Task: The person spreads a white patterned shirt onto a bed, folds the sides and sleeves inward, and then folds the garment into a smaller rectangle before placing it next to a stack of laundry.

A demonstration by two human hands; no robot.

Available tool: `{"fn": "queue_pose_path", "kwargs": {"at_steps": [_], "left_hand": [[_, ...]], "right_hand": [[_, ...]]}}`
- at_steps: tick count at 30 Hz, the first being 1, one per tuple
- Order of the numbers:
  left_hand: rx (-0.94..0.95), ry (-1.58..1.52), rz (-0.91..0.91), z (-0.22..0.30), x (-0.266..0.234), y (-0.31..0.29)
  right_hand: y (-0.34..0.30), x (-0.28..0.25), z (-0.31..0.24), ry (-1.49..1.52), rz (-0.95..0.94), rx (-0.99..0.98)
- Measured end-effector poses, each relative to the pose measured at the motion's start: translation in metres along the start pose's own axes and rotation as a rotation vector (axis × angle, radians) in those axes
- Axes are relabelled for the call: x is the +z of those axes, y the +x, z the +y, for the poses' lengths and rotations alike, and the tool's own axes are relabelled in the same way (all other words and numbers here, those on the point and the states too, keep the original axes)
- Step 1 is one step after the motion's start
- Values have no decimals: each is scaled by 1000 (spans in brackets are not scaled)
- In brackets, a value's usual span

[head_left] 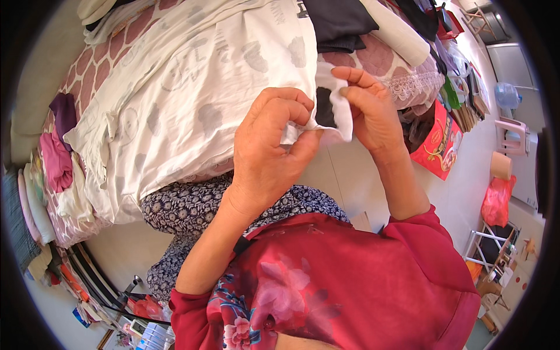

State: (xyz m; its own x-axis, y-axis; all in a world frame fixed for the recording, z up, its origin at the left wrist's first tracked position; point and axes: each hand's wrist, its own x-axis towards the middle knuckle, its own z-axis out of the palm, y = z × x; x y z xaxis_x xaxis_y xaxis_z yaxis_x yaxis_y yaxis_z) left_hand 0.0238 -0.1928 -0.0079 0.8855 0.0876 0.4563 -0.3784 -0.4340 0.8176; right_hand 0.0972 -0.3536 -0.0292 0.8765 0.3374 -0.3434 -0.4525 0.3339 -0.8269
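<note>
Pinching the edge of the white cloth, the left hand closes thumb on forefinger, while the right hand takes the narrow band between thumb and forefinger. The cloth lies spread over the bed cover, its right end raised off the bed between the two hands, above the lap. It looks light, thin and limp, apt to crease and slide rather than tear; the doubled band seems the firmest place to hold, with a fingertip grip at either side of the gap. Just beyond lie a black cloth and a white roll; below are the patterned trousers and red top, and to the right, on the floor, a red box. Hidden are the right hand's lower fingers, partly behind the band, and the cloth's underside; its far end is cut off above. What the dark patch inside the band is, I cannot tell
</note>
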Motion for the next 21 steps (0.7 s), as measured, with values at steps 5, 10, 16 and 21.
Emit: {"fn": "queue_pose_path", "kwargs": {"at_steps": [5,10,16,21], "left_hand": [[82,111,-4,20,-2,2],[235,235,25,21,15,-11],[280,174,12,27,23,-12],[359,256,99,29,10,-14]], "right_hand": [[20,-26,6,-127,66,-171],[-1,-28,-3,-606,85,-822],[-23,2,-22,-1105,-433,-1396],[-22,12,-29,-1046,-421,-1218]]}}
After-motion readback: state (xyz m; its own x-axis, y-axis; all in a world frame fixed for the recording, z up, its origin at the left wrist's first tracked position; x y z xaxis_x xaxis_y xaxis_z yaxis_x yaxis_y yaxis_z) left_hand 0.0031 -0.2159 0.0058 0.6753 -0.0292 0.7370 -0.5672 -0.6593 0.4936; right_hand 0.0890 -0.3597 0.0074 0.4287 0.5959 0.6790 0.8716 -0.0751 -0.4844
